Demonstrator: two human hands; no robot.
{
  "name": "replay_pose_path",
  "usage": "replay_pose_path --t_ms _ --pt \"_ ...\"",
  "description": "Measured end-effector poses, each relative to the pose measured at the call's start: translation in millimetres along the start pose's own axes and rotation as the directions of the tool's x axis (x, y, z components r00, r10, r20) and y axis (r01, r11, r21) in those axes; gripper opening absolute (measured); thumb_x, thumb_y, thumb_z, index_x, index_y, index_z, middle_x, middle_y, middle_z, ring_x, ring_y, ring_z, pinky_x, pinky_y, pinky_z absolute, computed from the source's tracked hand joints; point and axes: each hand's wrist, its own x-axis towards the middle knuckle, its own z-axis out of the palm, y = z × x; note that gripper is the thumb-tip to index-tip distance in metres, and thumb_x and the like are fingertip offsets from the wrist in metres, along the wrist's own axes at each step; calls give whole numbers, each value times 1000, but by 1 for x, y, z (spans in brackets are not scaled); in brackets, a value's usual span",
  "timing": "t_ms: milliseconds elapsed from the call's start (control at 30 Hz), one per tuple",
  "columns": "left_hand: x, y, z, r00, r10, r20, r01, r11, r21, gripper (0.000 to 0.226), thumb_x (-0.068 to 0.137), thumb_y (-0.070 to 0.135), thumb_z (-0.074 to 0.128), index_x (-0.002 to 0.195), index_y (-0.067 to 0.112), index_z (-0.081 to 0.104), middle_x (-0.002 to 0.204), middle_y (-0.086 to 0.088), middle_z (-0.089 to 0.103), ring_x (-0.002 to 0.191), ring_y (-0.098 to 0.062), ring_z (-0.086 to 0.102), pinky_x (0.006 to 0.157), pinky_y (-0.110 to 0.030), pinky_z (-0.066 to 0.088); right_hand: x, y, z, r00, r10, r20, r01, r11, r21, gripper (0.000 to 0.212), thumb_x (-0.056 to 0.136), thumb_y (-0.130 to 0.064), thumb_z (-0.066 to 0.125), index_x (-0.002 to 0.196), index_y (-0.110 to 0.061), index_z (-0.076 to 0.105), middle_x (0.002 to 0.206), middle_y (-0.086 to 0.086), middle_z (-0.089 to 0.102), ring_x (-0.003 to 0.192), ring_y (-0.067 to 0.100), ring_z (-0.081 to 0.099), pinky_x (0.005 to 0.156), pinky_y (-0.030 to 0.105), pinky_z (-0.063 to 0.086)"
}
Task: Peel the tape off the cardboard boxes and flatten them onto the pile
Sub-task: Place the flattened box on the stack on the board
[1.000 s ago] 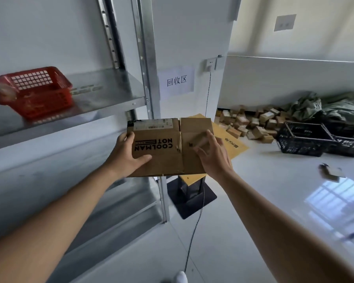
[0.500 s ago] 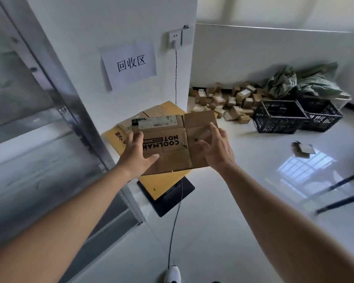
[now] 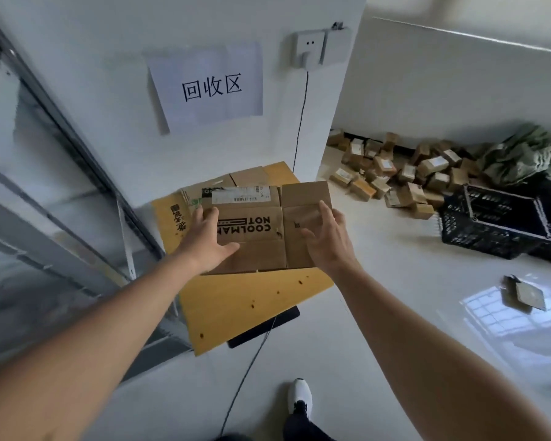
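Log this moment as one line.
step: stacking | flattened box: over pile | left hand: open on box | right hand: open on box

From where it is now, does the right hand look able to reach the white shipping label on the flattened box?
Probably yes. The right hand rests with spread fingers on the flattened box, and the shipping label lies uncovered near the far edge. The left hand sits below the label, not across the path.
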Motion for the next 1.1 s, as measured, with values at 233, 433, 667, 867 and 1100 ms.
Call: replay_pose_path --t_ms 233,433,667,867,1100 --pt "50 3 24 983 -172 -67 168 984 -65 101 90 39 79 165 15 15 173 -7 -6 159 -31 10 124 -45 23 84 13 22 983 -81 168 86 996 -23 77 101 -35 62 163 -31 17 161 -3 24 129 22 51 82 32 48" --pt "102 -14 35 966 -236 -108 225 969 -101 87 88 30 82 157 12 32 168 -10 11 152 -33 27 121 -44 31 145 13 66 961 -84 262 99 994 -42 85 96 -38 68 163 -32 16 163 -1 22 130 22 47 81 31 45" --pt "185 -55 58 944 -318 -85 306 943 -130 93 87 32 84 160 13 29 167 -6 14 148 -32 33 117 -43 36 217 7 128 945 -25 325 64 992 -110 87 95 -41 70 161 -40 14 167 -2 12 133 30 50 92 48 58" --pt "245 -92 78 924 -379 -43 367 913 -178 96 88 30 83 163 14 25 170 -4 11 156 -30 20 124 -44 23 270 6 182 933 12 359 43 989 -145 90 93 -45 72 162 -41 14 172 1 3 147 32 38 110 50 47" --pt "285 -121 90 911 -409 -48 392 898 -199 91 89 35 81 162 19 29 173 -8 7 157 -33 20 126 -45 21 321 -3 225 929 -15 371 92 977 -191 91 91 -48 73 161 -43 16 172 1 1 151 32 32 110 53 47"
